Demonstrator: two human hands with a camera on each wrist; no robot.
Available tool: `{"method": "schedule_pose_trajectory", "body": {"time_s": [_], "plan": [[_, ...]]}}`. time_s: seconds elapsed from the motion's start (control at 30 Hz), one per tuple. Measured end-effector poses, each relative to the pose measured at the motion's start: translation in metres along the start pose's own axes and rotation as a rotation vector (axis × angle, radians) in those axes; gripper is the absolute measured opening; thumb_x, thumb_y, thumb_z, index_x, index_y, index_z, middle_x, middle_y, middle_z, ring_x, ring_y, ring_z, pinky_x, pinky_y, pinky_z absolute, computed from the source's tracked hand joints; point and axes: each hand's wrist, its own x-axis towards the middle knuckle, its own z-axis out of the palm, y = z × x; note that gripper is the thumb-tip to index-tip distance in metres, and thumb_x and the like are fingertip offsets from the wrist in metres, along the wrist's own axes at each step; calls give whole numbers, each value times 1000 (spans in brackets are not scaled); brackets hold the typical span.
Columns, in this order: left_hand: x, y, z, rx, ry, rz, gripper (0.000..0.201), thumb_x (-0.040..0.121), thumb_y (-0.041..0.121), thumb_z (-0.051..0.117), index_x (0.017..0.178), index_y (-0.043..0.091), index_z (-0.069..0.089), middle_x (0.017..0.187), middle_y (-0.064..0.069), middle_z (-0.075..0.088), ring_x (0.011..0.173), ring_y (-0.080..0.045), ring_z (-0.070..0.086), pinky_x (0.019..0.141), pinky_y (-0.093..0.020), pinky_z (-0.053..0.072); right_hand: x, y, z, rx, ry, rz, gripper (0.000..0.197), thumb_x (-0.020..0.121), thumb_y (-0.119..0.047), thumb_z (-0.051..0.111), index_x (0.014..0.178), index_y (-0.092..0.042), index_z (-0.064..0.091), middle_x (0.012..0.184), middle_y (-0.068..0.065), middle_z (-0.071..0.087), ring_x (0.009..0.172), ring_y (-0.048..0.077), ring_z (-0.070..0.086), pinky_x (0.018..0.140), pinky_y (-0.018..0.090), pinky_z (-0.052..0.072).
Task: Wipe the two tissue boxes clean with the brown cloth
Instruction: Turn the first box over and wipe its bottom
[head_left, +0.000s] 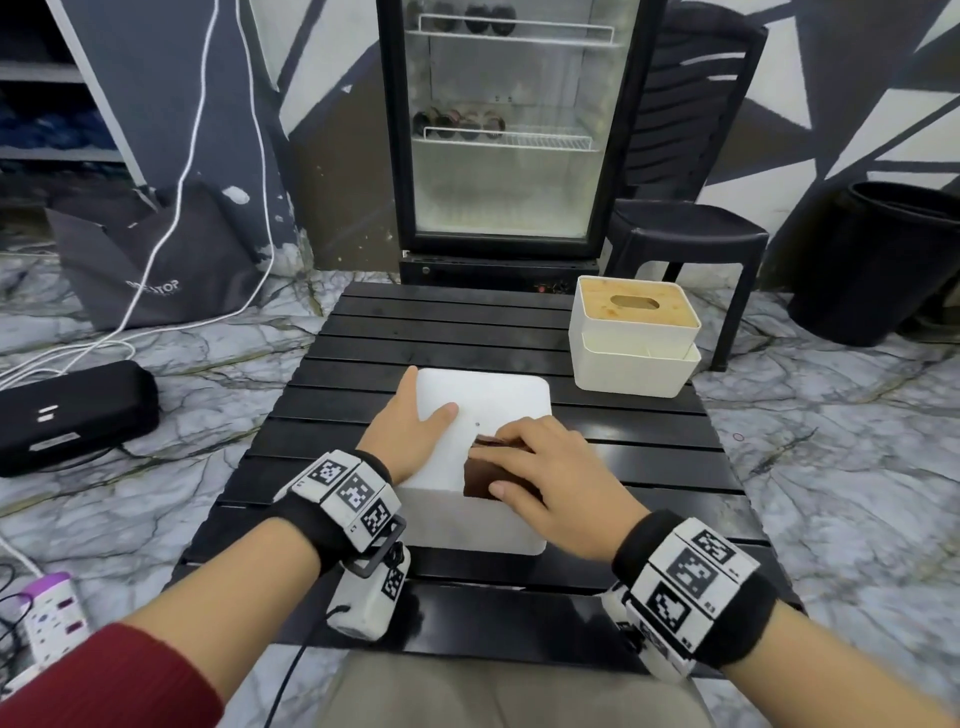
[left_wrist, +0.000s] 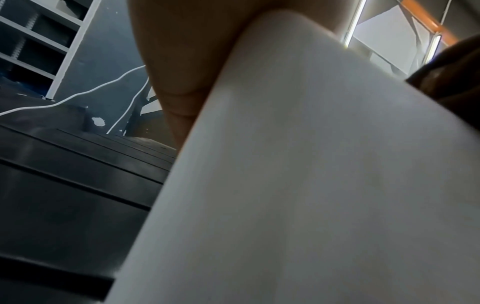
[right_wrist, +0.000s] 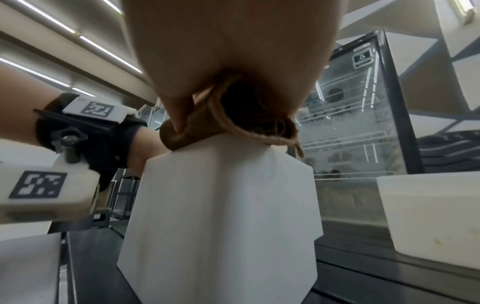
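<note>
A white tissue box (head_left: 488, 400) lies bottom side up in the middle of the black slatted table (head_left: 441, 322). My left hand (head_left: 410, 431) grips its left edge, thumb on top and fingers down the side. My right hand (head_left: 540, 467) presses the bunched brown cloth (head_left: 480, 475) onto the box's near right top edge. The right wrist view shows the cloth (right_wrist: 233, 125) squeezed under my palm on the box (right_wrist: 221, 216). The left wrist view shows the box wall (left_wrist: 298, 185). A second white tissue box (head_left: 634, 338) with a wooden lid stands at the table's far right.
A glass-door fridge (head_left: 514, 130) stands behind the table, with a black stool and chair (head_left: 685, 228) to its right and a black bin (head_left: 883, 260) beyond. On the floor at the left are a dark bag (head_left: 150, 260), white cables and a black case (head_left: 72, 415).
</note>
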Motion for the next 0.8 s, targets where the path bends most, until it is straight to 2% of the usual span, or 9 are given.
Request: {"method": "schedule_pose_trajectory", "body": {"time_s": [0.1, 0.2, 0.27, 0.33, 0.53, 0.6, 0.67, 0.8], "plan": [[2, -1, 0, 23, -12, 5, 66, 95, 39, 47, 148, 21, 13, 145, -10, 40, 126, -28, 43, 89, -30, 30, 8, 8, 1, 35, -13, 12, 36, 92, -31, 48, 128, -33, 49, 124, -5, 46, 114, 14, 36, 90, 30, 29], [2, -3, 1, 25, -2, 24, 61, 95, 38, 47, 146, 21, 18, 141, -10, 44, 115, -23, 47, 84, -28, 29, 21, 18, 1, 29, -15, 19, 37, 92, -31, 49, 128, -33, 50, 124, -4, 46, 114, 14, 35, 91, 32, 30], [3, -4, 1, 28, -2, 22, 63, 95, 38, 47, 147, 22, 16, 143, -10, 42, 122, -26, 45, 87, -30, 32, 32, 24, 2, 28, -10, 38, 37, 92, -31, 50, 129, -33, 49, 124, -4, 46, 115, 15, 35, 92, 34, 30], [4, -5, 1, 34, -10, 11, 67, 95, 40, 46, 149, 24, 10, 147, -9, 38, 129, -28, 41, 95, -34, 33, 43, 31, 1, 23, -2, 69, 37, 92, -31, 49, 129, -33, 49, 124, -4, 46, 115, 16, 34, 92, 35, 30], [6, -5, 1, 33, -14, 24, 62, 95, 41, 47, 146, 27, 15, 141, -7, 45, 113, -25, 49, 83, -31, 33, 73, 47, 1, -11, 16, 131, 36, 92, -29, 48, 127, -25, 51, 126, -2, 46, 115, 20, 37, 94, 39, 33], [7, -5, 1, 28, -14, 29, 61, 94, 41, 47, 145, 27, 16, 139, -4, 45, 108, -20, 49, 82, -31, 33, 81, 50, 0, -17, 14, 145, 36, 93, -29, 47, 129, -25, 50, 127, -2, 45, 115, 20, 37, 94, 39, 32], [7, -6, 1, 14, -17, 27, 62, 94, 41, 47, 145, 27, 16, 139, -3, 45, 112, -22, 49, 84, -32, 35, 87, 53, 0, -23, 16, 156, 36, 93, -29, 46, 130, -27, 48, 127, -2, 45, 114, 21, 37, 95, 40, 33], [6, -7, 2, -5, -13, 46, 58, 94, 40, 48, 142, 25, 21, 133, 0, 47, 97, -14, 43, 79, -29, 32, 92, 56, 2, -55, 25, 180, 36, 94, -31, 44, 130, -31, 47, 127, -2, 45, 113, 21, 37, 93, 40, 33]]}}
